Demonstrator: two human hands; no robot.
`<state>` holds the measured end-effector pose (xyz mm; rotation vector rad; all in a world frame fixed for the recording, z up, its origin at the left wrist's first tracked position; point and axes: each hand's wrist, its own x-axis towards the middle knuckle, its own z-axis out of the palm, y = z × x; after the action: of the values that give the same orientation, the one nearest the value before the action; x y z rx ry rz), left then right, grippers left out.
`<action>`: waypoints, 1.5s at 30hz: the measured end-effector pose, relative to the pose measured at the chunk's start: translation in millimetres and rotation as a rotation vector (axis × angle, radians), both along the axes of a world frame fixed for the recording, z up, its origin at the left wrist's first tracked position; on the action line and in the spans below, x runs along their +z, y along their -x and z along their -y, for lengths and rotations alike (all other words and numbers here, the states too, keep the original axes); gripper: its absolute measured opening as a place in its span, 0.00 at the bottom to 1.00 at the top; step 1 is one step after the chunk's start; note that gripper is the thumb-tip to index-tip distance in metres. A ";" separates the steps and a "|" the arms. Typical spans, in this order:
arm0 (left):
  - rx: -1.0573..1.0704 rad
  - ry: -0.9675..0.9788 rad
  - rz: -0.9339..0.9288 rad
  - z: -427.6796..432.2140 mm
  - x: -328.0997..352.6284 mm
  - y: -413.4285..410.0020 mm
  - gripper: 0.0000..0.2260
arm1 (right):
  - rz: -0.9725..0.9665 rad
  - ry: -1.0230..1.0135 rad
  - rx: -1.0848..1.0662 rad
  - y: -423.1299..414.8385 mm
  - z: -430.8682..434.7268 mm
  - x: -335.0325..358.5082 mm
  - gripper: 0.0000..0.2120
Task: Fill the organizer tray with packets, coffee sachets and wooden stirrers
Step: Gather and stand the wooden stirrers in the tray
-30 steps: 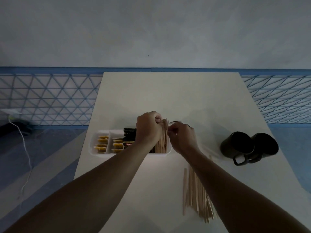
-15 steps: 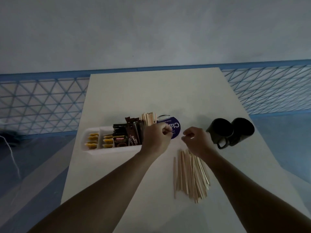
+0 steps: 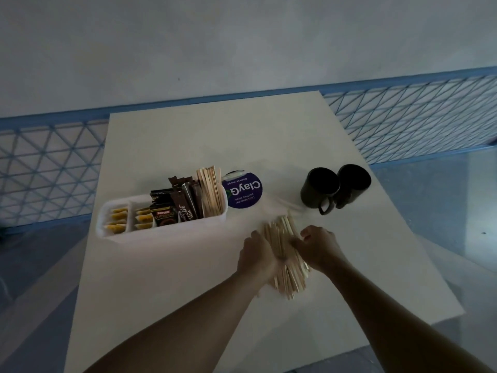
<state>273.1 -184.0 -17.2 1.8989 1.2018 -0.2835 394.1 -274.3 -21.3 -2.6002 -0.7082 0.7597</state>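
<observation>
Head view: both grips are clamped on a bundle of loose stirrers (image 3: 290, 281). The left hand (image 3: 256, 255) cups its left flank and the right hand (image 3: 321, 247) curls over its right, with both forearms reaching in from the near edge. The bundle lies flat on the worktop (image 3: 188, 146), its long axis running away from the person and its far tips leaning slightly left. Further left, the organizer tray (image 3: 166, 230) holds standing stirrers (image 3: 211, 192), coffee sachets (image 3: 174, 205) and yellow packets (image 3: 118, 219). Beyond sit a purple disc (image 3: 243, 191) and black mugs (image 3: 320, 188).
</observation>
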 end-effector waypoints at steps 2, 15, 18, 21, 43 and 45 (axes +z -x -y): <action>0.004 -0.027 -0.020 8.1 -2.8 -2.9 0.38 | -0.023 -0.008 -0.006 2.7 3.0 -2.1 0.21; 0.053 -0.180 0.040 15.9 -14.7 0.8 0.19 | -0.050 -0.075 0.048 10.8 6.3 -10.5 0.18; 0.057 -0.194 0.016 12.7 -16.0 -2.1 0.16 | -0.030 -0.083 0.067 9.3 4.2 -11.0 0.18; 0.074 -0.208 -0.018 10.3 -17.5 -4.9 0.15 | -0.025 -0.093 0.091 8.0 4.4 -11.0 0.18; 0.023 -0.228 -0.069 -1.2 -13.3 -9.3 0.10 | 0.019 -0.072 0.038 2.9 -3.2 -9.0 0.09; 0.021 -0.215 -0.060 -3.3 -11.8 -8.5 0.09 | 0.021 -0.063 0.038 2.2 -3.7 -8.5 0.10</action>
<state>281.6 -180.7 -29.0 2.0733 1.3366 -0.2074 392.0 -270.6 -29.8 -2.5486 -0.7767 0.7101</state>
